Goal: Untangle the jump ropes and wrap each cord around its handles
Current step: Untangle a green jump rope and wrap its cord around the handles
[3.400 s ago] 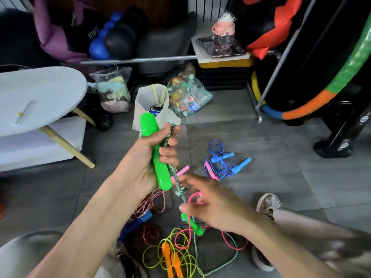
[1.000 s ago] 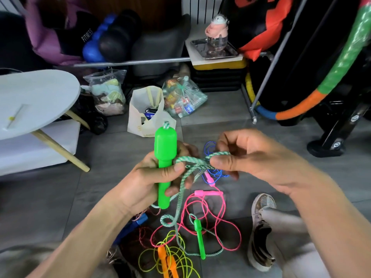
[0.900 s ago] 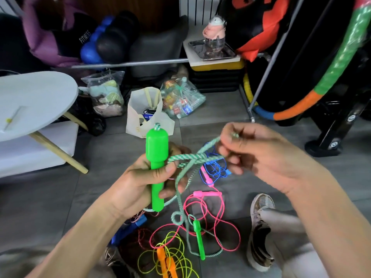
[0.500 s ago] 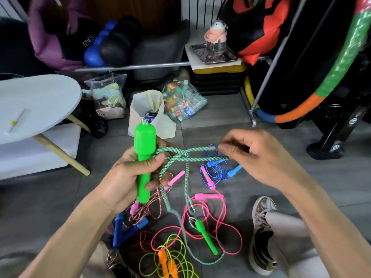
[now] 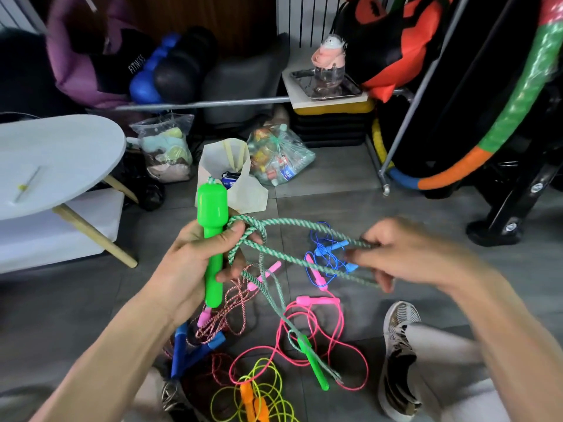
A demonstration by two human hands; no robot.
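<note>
Grey floor tiles carry loose ropes. Centre frame, left hand grips the green handle; right hand, blurred, pinches its cord. Untangling step; next, work the knot by the handle loose.

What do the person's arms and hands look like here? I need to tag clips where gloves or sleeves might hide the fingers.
Both forearms are bare all the way to the frame edge; no sleeves show. The left hand and right hand wear no gloves, and no rings, watch or bracelet are visible. The right hand is motion-blurred, so fine detail on its fingers cannot be made out.
</note>
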